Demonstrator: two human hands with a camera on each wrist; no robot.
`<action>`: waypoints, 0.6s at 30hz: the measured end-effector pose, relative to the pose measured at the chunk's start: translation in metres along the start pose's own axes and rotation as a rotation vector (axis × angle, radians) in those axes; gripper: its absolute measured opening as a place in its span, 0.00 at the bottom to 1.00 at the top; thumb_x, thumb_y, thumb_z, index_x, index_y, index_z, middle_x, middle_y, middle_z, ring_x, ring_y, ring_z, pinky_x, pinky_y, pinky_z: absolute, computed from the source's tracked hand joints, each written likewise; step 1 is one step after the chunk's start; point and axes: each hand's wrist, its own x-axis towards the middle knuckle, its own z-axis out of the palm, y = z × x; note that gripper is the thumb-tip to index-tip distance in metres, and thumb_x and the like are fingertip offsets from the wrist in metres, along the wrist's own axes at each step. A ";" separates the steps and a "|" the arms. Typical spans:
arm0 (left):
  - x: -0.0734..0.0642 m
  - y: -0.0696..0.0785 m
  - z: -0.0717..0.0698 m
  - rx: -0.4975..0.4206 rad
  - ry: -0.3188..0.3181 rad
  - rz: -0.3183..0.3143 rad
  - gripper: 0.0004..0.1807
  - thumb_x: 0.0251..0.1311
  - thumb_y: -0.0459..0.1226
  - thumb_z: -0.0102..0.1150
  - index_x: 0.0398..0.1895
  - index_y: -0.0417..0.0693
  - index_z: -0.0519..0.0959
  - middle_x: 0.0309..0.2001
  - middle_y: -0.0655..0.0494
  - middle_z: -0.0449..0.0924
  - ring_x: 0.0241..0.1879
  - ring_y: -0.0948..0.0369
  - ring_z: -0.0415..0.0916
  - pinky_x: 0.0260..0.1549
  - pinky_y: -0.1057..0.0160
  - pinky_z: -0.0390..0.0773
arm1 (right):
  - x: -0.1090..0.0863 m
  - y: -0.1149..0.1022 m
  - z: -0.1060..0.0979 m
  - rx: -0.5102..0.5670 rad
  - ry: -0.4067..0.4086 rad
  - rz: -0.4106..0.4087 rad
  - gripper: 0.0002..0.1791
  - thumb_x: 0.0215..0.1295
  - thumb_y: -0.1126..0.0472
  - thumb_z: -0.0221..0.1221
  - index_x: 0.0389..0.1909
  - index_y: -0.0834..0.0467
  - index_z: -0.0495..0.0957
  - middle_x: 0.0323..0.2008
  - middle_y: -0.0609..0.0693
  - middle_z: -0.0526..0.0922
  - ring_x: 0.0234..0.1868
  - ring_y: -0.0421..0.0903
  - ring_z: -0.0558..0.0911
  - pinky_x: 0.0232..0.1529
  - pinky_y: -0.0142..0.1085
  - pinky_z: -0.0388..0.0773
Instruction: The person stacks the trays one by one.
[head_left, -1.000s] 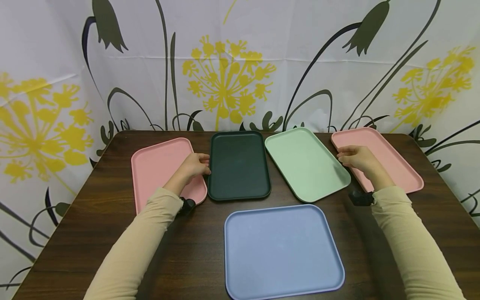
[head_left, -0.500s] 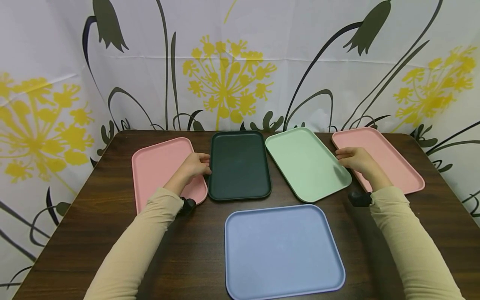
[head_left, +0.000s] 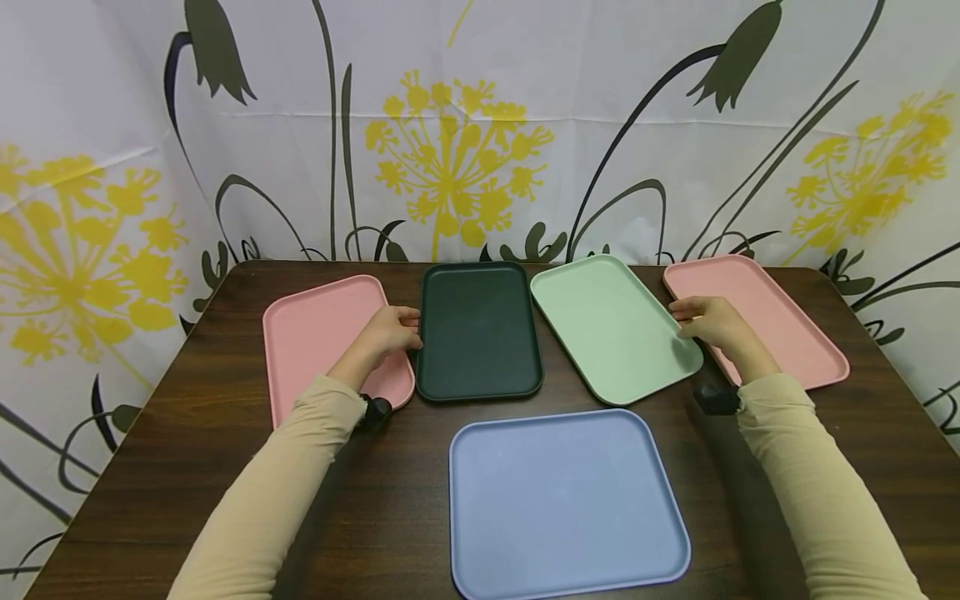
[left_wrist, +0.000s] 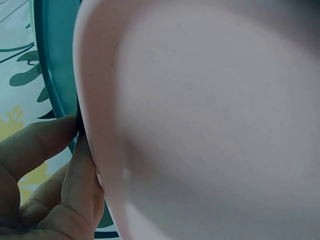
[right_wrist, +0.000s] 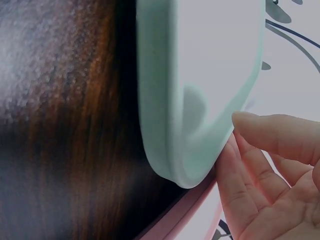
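My left hand [head_left: 382,331] reaches across the left pink tray [head_left: 318,325], pinching the near-side long edge of the dark green tray [head_left: 480,333]. In the left wrist view its thumb and fingertips meet at the dark green tray's edge, beside the large pink rim. My right hand [head_left: 720,327] overlaps the right pink tray [head_left: 780,321] and pinches the rim of the light green tray [head_left: 618,329] near its front right corner. In the right wrist view the thumb lies over that rim, with the fingers below it.
A blue tray [head_left: 566,500] lies at the front of the dark wooden table [head_left: 360,517], between the two forearms. Behind the table hangs a white cloth [head_left: 600,67] printed with yellow flowers and grey stems.
My right hand has shifted slightly left and toward me, and its thumb has come onto the light green tray's rim. The left hand and the trays look unmoved.
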 end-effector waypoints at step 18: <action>-0.001 0.000 0.000 0.008 -0.001 0.008 0.35 0.56 0.22 0.50 0.69 0.28 0.57 0.64 0.31 0.66 0.64 0.46 0.66 0.51 0.64 0.76 | 0.003 0.002 0.003 -0.025 0.015 0.015 0.29 0.54 0.76 0.57 0.59 0.78 0.66 0.55 0.77 0.71 0.47 0.53 0.76 0.31 0.19 0.72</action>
